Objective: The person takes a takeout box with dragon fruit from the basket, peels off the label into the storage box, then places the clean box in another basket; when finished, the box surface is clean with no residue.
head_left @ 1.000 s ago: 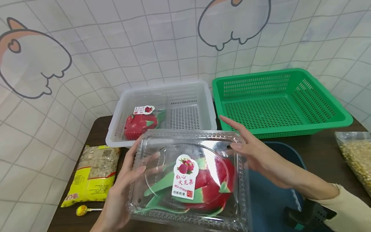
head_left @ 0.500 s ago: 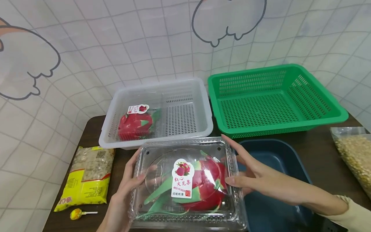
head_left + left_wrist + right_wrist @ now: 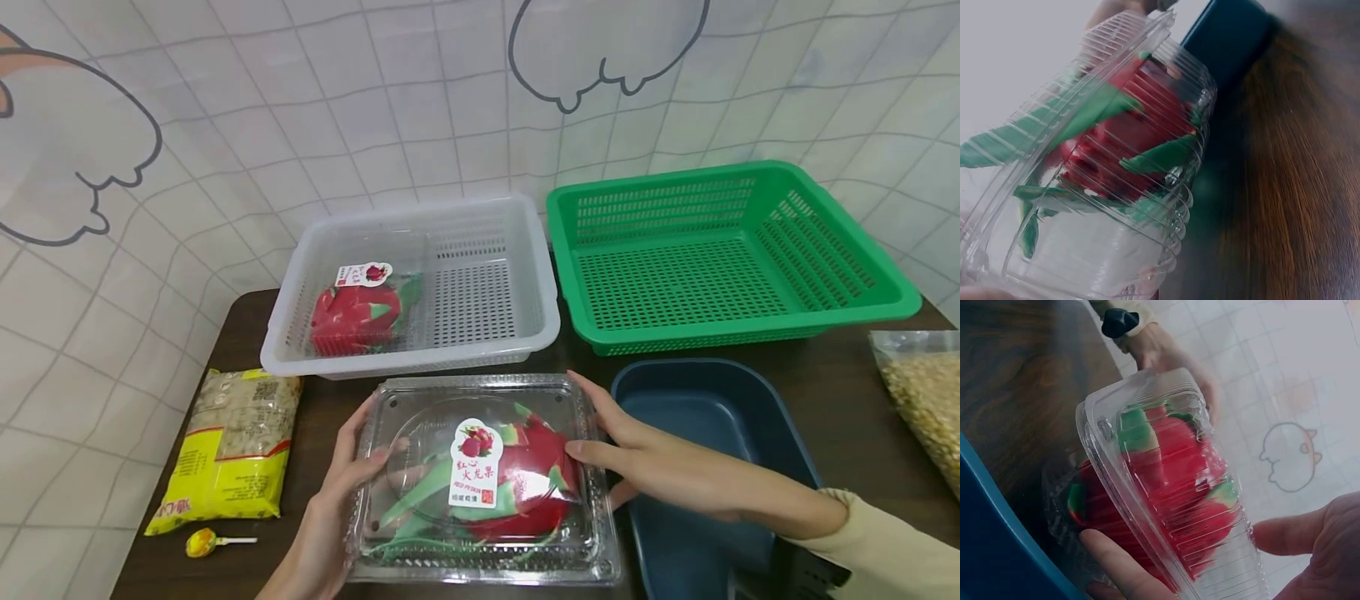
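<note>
A clear plastic clamshell box (image 3: 480,562) with a fruit label on its lid is in the middle of the head view. Inside it lies a red dragon fruit (image 3: 525,492) with green leaf-like scales. My left hand (image 3: 326,504) grips the box's left side, thumb on the lid. On the opposite side, my right hand (image 3: 637,458) holds it with the thumb over the lid and fingers along the wall. In the left wrist view the ribbed box (image 3: 1097,250) appears tilted above the dark wooden table (image 3: 1297,187). The right wrist view shows thumb and fingers around the box (image 3: 1166,481).
A white basket (image 3: 427,363) behind holds another boxed dragon fruit (image 3: 360,317). A green basket (image 3: 675,283) stands to its right, a dark blue basin (image 3: 690,533) in front of that. A yellow bag (image 3: 225,458) and a lollipop (image 3: 201,542) lie left; a corn bag (image 3: 926,400) lies right.
The box has come down and now appears smaller and flatter. My right hand has shifted from the box's upper right corner down to its right side. The left hand keeps its hold.
</note>
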A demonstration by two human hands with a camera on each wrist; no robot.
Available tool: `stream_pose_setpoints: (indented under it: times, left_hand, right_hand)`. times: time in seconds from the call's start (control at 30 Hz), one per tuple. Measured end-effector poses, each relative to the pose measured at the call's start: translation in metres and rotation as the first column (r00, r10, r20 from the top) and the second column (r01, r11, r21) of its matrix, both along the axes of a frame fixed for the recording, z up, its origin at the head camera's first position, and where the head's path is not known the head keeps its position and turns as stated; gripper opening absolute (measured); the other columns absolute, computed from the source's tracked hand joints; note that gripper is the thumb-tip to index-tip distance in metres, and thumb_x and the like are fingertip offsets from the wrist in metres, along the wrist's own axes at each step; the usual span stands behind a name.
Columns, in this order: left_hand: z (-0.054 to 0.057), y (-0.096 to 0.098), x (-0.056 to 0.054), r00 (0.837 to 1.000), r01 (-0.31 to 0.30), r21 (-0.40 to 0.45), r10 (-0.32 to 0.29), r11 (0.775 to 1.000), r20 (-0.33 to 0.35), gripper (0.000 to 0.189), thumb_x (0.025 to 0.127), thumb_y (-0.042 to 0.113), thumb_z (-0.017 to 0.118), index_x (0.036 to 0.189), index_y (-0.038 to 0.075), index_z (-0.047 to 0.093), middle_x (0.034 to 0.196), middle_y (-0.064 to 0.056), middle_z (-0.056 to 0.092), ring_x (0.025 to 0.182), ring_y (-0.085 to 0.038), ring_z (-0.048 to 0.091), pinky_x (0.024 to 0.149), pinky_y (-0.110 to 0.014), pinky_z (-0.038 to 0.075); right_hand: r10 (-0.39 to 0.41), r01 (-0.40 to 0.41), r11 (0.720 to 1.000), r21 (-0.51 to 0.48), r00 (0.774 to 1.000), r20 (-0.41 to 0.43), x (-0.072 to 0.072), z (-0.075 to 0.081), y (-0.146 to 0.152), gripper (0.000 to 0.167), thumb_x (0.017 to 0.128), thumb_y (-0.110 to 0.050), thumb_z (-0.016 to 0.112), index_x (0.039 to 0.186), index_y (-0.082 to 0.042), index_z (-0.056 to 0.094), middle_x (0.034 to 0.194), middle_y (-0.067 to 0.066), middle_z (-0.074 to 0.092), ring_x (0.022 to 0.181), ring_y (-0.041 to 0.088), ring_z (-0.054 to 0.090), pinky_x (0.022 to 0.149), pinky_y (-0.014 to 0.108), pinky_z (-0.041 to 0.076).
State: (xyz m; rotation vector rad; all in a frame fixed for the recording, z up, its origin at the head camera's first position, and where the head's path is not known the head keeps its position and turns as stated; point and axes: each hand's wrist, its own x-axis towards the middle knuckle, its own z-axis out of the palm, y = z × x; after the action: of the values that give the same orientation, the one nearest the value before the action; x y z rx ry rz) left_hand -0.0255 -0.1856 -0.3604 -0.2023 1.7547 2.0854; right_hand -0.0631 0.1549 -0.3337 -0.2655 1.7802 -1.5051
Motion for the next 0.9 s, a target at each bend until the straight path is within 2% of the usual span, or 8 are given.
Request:
stream_pose_setpoints:
  times: [0.17,0.3,0.47,0.67,0.9]
  left_hand:
    - [-0.005,-0.001,-0.007,1.0,-0.004,-0.043,0.005,0.999,0.025,0.062,0.108,0.037,0.043,0.161,0.046,0.014,0.162,-0.016,0.027,0.131,-0.035,0.057,0.083,-0.048,0.055]
    - [-0.01,-0.002,-0.012,0.999,0.006,-0.084,-0.003,0.996,0.042,0.065,0.107,0.039,0.044,0.163,0.046,0.011,0.158,-0.017,0.029,0.129,-0.034,0.058,0.085,-0.049,0.052]
    - [-0.013,-0.004,-0.015,0.999,0.016,-0.122,-0.012,0.992,0.035,0.067,0.107,0.041,0.043,0.164,0.044,0.008,0.155,-0.018,0.029,0.126,-0.034,0.058,0.09,-0.053,0.051]
    - [-0.014,-0.005,-0.019,0.998,0.042,-0.177,-0.034,0.983,0.049,0.068,0.107,0.044,0.042,0.165,0.04,0.005,0.155,-0.019,0.031,0.128,-0.036,0.057,0.096,-0.061,0.05]
    - [-0.014,-0.006,-0.026,0.996,0.08,-0.251,-0.067,0.965,0.06,0.077,0.105,0.049,0.046,0.166,0.039,0.001,0.157,-0.021,0.029,0.122,-0.031,0.059,0.087,-0.053,0.057]
  right_hand:
    - [0.014,-0.014,1.0,0.001,1.0,-0.001,-0.006,-0.002,-0.003,0.092,0.109,-0.035,0.056,0.166,-0.019,-0.014,0.163,0.029,0.014,0.135,0.047,0.048,0.09,0.051,0.06]
    - [0.002,-0.002,1.0,0.02,1.0,0.011,-0.011,-0.003,-0.006,0.089,0.11,-0.03,0.053,0.166,-0.017,-0.015,0.159,0.031,0.02,0.137,0.049,0.045,0.085,0.048,0.061]
    - [-0.018,0.017,0.999,0.038,1.0,0.019,-0.016,-0.005,-0.011,0.086,0.111,-0.025,0.051,0.166,-0.018,-0.015,0.148,0.031,0.03,0.132,0.048,0.048,0.082,0.046,0.061]
    - [-0.025,0.023,0.999,0.03,0.999,0.038,-0.02,-0.007,-0.014,0.083,0.112,-0.019,0.047,0.166,-0.018,-0.015,0.15,0.032,0.031,0.128,0.045,0.055,0.082,0.049,0.062]
    - [-0.024,0.024,0.999,0.046,1.0,0.015,-0.025,-0.008,-0.012,0.081,0.112,-0.019,0.047,0.166,-0.017,-0.013,0.142,0.031,0.035,0.126,0.045,0.056,0.085,0.053,0.061]
